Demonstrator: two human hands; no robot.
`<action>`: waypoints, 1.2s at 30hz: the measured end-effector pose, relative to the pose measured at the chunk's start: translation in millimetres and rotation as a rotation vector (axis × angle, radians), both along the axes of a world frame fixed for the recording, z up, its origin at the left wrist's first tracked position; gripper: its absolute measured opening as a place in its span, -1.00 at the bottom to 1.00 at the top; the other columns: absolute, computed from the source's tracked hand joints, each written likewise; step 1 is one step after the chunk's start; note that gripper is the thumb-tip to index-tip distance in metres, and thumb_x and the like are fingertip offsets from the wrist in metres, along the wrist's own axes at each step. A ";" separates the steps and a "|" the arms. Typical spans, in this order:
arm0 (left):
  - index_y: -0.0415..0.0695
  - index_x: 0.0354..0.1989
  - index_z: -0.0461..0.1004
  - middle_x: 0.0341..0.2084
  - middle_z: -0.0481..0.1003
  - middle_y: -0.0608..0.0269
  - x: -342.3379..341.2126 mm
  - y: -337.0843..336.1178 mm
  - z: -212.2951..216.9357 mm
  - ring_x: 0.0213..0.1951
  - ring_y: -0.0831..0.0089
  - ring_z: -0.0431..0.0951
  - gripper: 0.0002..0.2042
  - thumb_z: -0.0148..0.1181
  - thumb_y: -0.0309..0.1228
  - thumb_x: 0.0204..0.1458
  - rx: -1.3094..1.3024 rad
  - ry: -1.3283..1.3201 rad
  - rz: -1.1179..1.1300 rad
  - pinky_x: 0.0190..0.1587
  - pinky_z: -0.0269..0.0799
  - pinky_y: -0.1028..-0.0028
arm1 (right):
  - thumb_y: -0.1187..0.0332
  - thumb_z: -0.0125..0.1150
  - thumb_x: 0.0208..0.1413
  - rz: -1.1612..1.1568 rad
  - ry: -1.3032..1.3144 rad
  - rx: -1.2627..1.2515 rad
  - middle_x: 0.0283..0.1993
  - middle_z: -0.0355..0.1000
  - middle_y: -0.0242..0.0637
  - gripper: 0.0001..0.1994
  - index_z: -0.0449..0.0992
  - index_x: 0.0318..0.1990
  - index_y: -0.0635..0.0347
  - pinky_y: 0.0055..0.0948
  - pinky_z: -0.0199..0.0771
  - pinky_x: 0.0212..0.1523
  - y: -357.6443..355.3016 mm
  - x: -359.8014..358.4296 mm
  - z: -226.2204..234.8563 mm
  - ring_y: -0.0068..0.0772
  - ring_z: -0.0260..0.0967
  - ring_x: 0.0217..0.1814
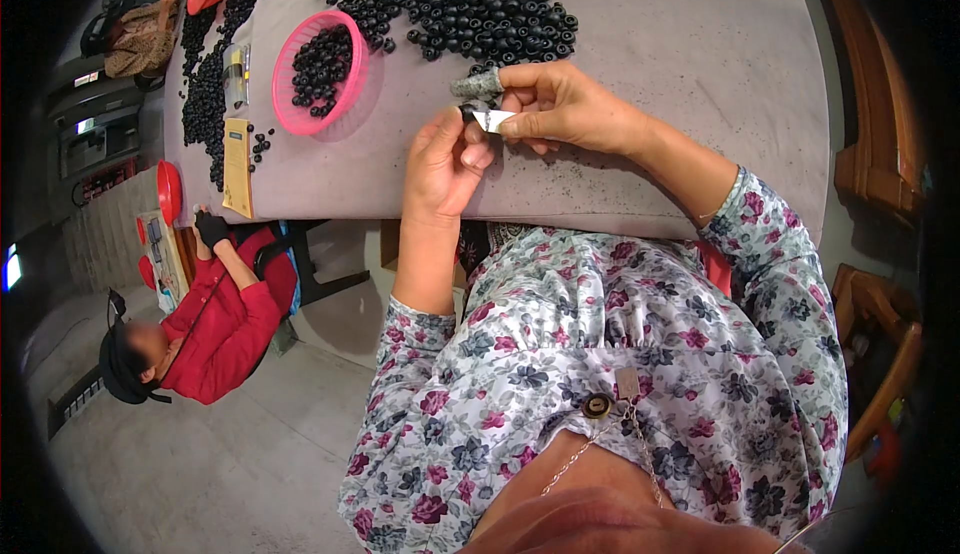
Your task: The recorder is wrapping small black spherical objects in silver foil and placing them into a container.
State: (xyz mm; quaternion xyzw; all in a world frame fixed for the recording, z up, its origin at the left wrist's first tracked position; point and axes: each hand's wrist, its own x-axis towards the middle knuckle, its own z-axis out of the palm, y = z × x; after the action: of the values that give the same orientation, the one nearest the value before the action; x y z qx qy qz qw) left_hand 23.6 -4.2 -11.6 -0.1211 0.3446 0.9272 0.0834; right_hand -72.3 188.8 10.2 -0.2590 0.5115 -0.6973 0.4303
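Observation:
My left hand (440,169) is closed near the table's front edge, its thumb and fingers pinching a small round black part (467,112). Right against that part, my right hand (585,109) grips a small flat white piece (495,121) with a dark mark along it, perhaps a blade. A grey wrapping (477,85) covers the end of the right index finger, which stretches out past the white piece. Just beyond my hands lies a big pile of round black parts with holes (490,4). A pink plastic basket (366,69) to the left holds more of them.
The grey tabletop (690,54) carries dark crumbs near my hands. More black parts (205,89) lie along its left side, beside a yellowish packet (237,169) and a small clear case (236,74). A person in red (230,339) sits at the left. Wooden furniture (880,174) stands at the right.

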 end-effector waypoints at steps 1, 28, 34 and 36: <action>-0.22 -0.31 0.44 -0.52 0.41 0.32 0.1 0.7 -1.1 -0.57 0.59 0.30 -0.74 0.14 -0.24 0.22 0.015 0.018 -0.020 -0.48 0.22 0.58 | 0.37 0.25 0.14 0.013 0.013 0.005 -0.45 0.39 -0.48 -0.77 0.44 -0.10 0.25 -0.68 0.27 -0.57 0.0 -0.1 0.8 -0.71 0.30 -0.54; -0.15 -0.29 0.39 -0.52 0.33 0.45 1.1 14.2 6.6 -0.59 0.69 0.27 -0.70 -0.01 -0.15 0.30 0.028 -0.025 -0.043 -0.48 0.17 0.61 | 0.37 0.21 0.15 0.005 0.016 -0.005 -0.49 0.39 -0.48 -0.88 0.46 -0.31 0.23 -0.67 0.24 -0.59 -0.9 0.1 -1.4 -0.72 0.28 -0.56; -0.15 -0.28 0.40 -0.54 0.33 0.45 -0.1 16.8 11.5 -0.60 0.68 0.27 -0.73 -0.05 -0.19 0.32 0.024 -0.042 -0.030 -0.48 0.19 0.60 | 0.38 0.17 0.18 0.020 -0.018 0.041 -0.51 0.39 -0.50 -0.87 0.49 -0.38 0.22 -0.68 0.20 -0.60 0.3 -2.2 6.2 -0.73 0.25 -0.58; -0.14 -0.27 0.41 -0.54 0.33 0.46 0.2 17.9 10.6 -0.60 0.69 0.27 -0.75 -0.04 -0.21 0.32 0.050 -0.047 -0.027 -0.48 0.19 0.60 | 0.39 0.17 0.18 0.022 -0.014 0.077 -0.53 0.38 -0.50 -0.88 0.52 -0.35 0.23 -0.68 0.19 -0.61 0.6 -1.3 2.1 -0.73 0.25 -0.59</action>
State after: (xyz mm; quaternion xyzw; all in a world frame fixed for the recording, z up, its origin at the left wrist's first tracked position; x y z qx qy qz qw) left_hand 23.8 13.7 -1.0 -0.1361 0.3210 0.9311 0.1069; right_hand -73.6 189.4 12.3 -0.2427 0.5321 -0.6741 0.4512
